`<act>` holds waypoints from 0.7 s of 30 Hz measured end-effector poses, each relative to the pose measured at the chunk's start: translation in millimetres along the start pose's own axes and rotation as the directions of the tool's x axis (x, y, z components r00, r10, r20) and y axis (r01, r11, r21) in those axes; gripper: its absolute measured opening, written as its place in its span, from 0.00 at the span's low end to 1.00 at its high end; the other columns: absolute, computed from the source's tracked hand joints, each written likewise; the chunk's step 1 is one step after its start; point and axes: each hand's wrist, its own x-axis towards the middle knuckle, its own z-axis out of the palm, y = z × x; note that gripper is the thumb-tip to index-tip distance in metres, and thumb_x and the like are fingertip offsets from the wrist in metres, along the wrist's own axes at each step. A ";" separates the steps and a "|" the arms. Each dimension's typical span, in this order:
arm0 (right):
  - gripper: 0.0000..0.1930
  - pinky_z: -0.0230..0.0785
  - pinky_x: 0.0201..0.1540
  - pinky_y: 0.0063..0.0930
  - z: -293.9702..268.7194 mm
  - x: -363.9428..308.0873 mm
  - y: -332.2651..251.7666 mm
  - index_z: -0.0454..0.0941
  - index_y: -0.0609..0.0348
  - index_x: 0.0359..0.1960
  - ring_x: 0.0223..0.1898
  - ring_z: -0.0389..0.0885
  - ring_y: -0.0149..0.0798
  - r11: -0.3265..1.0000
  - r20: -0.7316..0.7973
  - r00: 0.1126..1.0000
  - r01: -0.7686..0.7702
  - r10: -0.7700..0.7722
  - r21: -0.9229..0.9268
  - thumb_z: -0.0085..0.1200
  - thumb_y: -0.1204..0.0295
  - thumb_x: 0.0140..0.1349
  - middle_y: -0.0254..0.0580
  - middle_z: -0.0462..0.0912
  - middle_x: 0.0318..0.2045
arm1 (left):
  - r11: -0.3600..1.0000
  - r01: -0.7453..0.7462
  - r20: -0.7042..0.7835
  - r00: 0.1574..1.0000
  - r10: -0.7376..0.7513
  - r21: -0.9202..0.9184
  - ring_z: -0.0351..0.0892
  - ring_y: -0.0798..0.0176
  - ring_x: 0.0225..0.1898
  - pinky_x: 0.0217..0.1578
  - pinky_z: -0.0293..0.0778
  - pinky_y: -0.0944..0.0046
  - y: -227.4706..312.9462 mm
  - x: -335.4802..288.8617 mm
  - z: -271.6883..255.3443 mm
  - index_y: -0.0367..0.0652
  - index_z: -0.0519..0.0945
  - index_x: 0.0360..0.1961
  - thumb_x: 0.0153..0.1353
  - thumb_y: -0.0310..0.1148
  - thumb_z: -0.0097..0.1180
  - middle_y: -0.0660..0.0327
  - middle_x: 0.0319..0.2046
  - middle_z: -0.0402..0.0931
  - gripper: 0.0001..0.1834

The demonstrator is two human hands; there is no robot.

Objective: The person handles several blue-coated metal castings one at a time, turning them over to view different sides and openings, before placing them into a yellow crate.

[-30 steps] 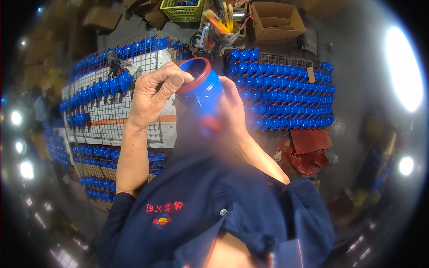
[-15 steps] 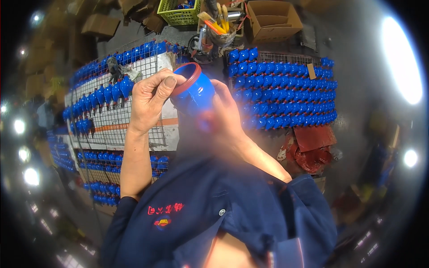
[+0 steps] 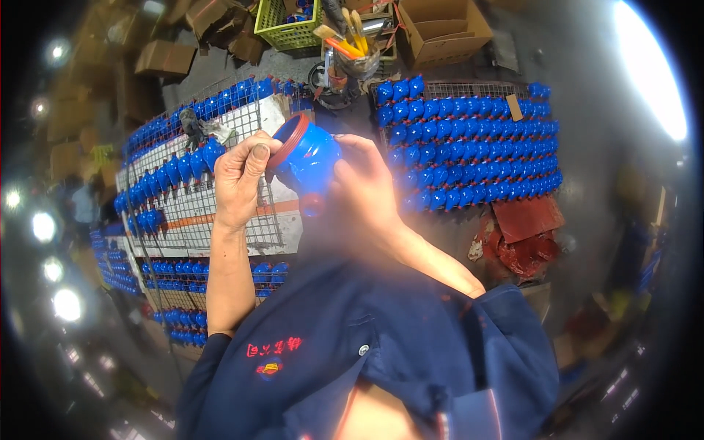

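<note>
A hollow glossy blue casting (image 3: 309, 158) with a red ring rim is held up in front of my chest. Its wide mouth tilts toward the upper left, and a small red end shows low on it. My left hand (image 3: 243, 180) pinches the red rim, thumb in front. My right hand (image 3: 364, 180) is curled against the far right side of the body; haze blurs part of its fingers. To the left, a row of similar blue pieces (image 3: 172, 174) sits on a wire mesh rack (image 3: 260, 213).
At right, rows of blue pieces (image 3: 469, 150) fill another rack. Ahead stand brushes in a container (image 3: 359, 64), a yellow-green crate (image 3: 290, 33) and an open cardboard box (image 3: 444, 37). Red-stained sheet and lump (image 3: 524, 238) lie right of my forearm. More racked pieces (image 3: 183, 275) sit lower left.
Both hands and the casting have shifted slightly left and down in view. The casting has turned, so its lower red end shows more clearly. Both hands stay on it.
</note>
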 end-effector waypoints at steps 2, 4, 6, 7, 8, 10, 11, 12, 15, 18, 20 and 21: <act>0.20 0.70 0.36 0.19 0.1 0.4 -0.3 0.70 0.58 0.58 0.37 0.74 0.24 0.998 -0.030 1.000 -0.007 0.005 -0.054 0.59 0.74 0.66 0.41 0.73 0.56 | 1.000 0.019 0.001 1.000 -0.019 -0.013 0.65 0.76 0.31 0.34 0.63 0.75 0.5 -1.8 0.4 0.34 0.83 0.38 0.69 0.38 0.56 0.69 0.30 0.73 0.15; 0.20 0.69 0.35 0.18 0.7 0.2 -1.0 0.71 0.59 0.58 0.35 0.73 0.23 0.994 -0.038 0.999 0.011 -0.015 -0.104 0.59 0.75 0.66 0.41 0.73 0.55 | 1.000 0.022 0.006 1.000 -0.022 -0.014 0.64 0.76 0.31 0.33 0.62 0.74 -0.5 -2.9 -0.6 0.34 0.83 0.38 0.69 0.38 0.56 0.69 0.30 0.73 0.15; 0.20 0.69 0.34 0.18 1.3 -0.8 -2.3 0.71 0.60 0.58 0.35 0.73 0.23 0.988 -0.025 0.998 0.050 -0.054 -0.147 0.60 0.74 0.65 0.40 0.74 0.55 | 0.999 0.020 0.036 0.999 -0.019 -0.038 0.65 0.75 0.31 0.33 0.62 0.74 -0.6 -2.4 -2.0 0.34 0.83 0.38 0.69 0.38 0.56 0.68 0.30 0.73 0.15; 0.20 0.69 0.34 0.18 1.0 -1.1 -2.2 0.71 0.60 0.58 0.35 0.73 0.23 0.984 -0.020 0.997 0.066 -0.070 -0.166 0.60 0.74 0.65 0.40 0.74 0.55 | 0.998 0.021 0.051 0.999 -0.019 -0.050 0.65 0.75 0.31 0.34 0.62 0.74 -1.2 -2.9 -2.2 0.34 0.83 0.38 0.69 0.38 0.56 0.68 0.30 0.73 0.15; 0.20 0.69 0.34 0.18 0.6 -1.3 -2.2 0.71 0.60 0.58 0.35 0.74 0.23 0.980 -0.018 0.997 0.076 -0.081 -0.183 0.60 0.74 0.65 0.40 0.74 0.55 | 0.999 0.009 0.049 0.999 -0.007 -0.048 0.65 0.75 0.31 0.34 0.62 0.74 -1.7 -3.4 -1.8 0.34 0.83 0.38 0.69 0.38 0.56 0.68 0.29 0.73 0.15; 0.20 0.70 0.35 0.18 -0.1 -1.8 -3.0 0.71 0.60 0.58 0.36 0.75 0.23 0.975 -0.015 0.997 0.076 -0.081 -0.210 0.60 0.74 0.65 0.40 0.74 0.55 | 0.999 0.004 0.034 0.999 -0.003 -0.041 0.64 0.75 0.31 0.34 0.62 0.74 -1.3 -4.9 -0.8 0.34 0.83 0.38 0.69 0.38 0.56 0.68 0.29 0.73 0.15; 0.20 0.71 0.36 0.18 -0.3 -2.3 -4.0 0.71 0.60 0.58 0.37 0.75 0.24 0.973 -0.015 0.997 0.066 -0.070 -0.220 0.60 0.74 0.65 0.40 0.74 0.55 | 0.999 0.006 0.024 1.000 -0.005 -0.034 0.64 0.75 0.31 0.34 0.62 0.74 -1.4 -5.6 -0.6 0.34 0.83 0.39 0.69 0.38 0.56 0.69 0.29 0.72 0.15; 0.20 0.73 0.37 0.18 0.0 -2.8 -4.8 0.71 0.60 0.58 0.38 0.76 0.25 0.972 -0.014 0.998 0.055 -0.060 -0.230 0.60 0.74 0.66 0.40 0.74 0.55 | 1.000 0.011 0.008 1.000 -0.011 -0.020 0.64 0.75 0.31 0.34 0.61 0.74 -0.2 -6.6 0.4 0.34 0.83 0.39 0.69 0.38 0.56 0.69 0.29 0.73 0.15; 0.20 0.76 0.42 0.21 5.6 -5.5 -7.9 0.70 0.59 0.59 0.43 0.78 0.27 0.992 -0.031 1.000 -0.006 0.002 -0.126 0.58 0.73 0.67 0.41 0.73 0.56 | 0.999 0.030 -0.041 0.999 -0.029 0.025 0.63 0.78 0.30 0.32 0.61 0.75 6.5 -7.9 4.3 0.34 0.84 0.39 0.69 0.38 0.57 0.71 0.29 0.74 0.15; 0.20 0.78 0.46 0.23 13.6 -10.5 -12.5 0.67 0.57 0.58 0.50 0.77 0.30 0.994 -0.004 1.000 -0.032 0.031 -0.104 0.57 0.72 0.68 0.42 0.71 0.57 | 0.986 -0.042 -0.057 0.997 0.052 0.163 0.66 0.74 0.30 0.33 0.63 0.73 19.9 -7.3 6.6 0.34 0.84 0.37 0.71 0.37 0.54 0.67 0.29 0.77 0.15; 0.19 0.78 0.46 0.24 20.7 -15.7 -15.4 0.65 0.56 0.58 0.52 0.75 0.31 0.997 -0.018 0.997 -0.076 0.077 0.031 0.56 0.72 0.68 0.42 0.71 0.56 | 0.923 -0.137 -0.047 0.985 0.164 0.358 0.69 0.71 0.30 0.34 0.66 0.71 30.2 -2.8 11.5 0.35 0.83 0.36 0.71 0.37 0.52 0.64 0.29 0.78 0.16; 0.19 0.78 0.46 0.25 21.4 -18.7 -14.9 0.65 0.56 0.57 0.52 0.75 0.32 0.999 0.001 0.999 -0.042 0.042 -0.003 0.56 0.72 0.68 0.42 0.69 0.57 | 0.842 -0.201 -0.057 0.963 0.263 0.500 0.73 0.67 0.32 0.39 0.69 0.64 33.9 -0.2 16.0 0.36 0.81 0.32 0.73 0.38 0.48 0.61 0.29 0.80 0.18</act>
